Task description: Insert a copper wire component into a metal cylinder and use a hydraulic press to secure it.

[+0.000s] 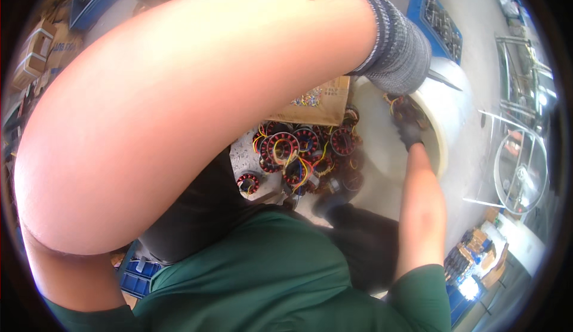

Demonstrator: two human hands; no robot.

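Note:
My left arm crosses most of the head view, and my left hand [401, 51], in a grey knitted glove, is bent away at the upper right; its fingers are hidden. A thin, dark pointed piece [444, 80] sticks out past the glove; whether that hand holds it is unclear. My right hand [410, 126], in a dark glove, reaches into the mouth of a big white drum [441, 144]. Its fingers are closed around what looks like a wound motor stator [393, 99] with yellow and red leads, partly hidden.
Several wound stators [283, 147] with coloured leads lie heaped left of the drum, by a cardboard box [310, 114] with small coloured bits on it. Blue bins [439, 28] of metal parts stand at the far right. A wire-frame stand [519, 171] is at the right.

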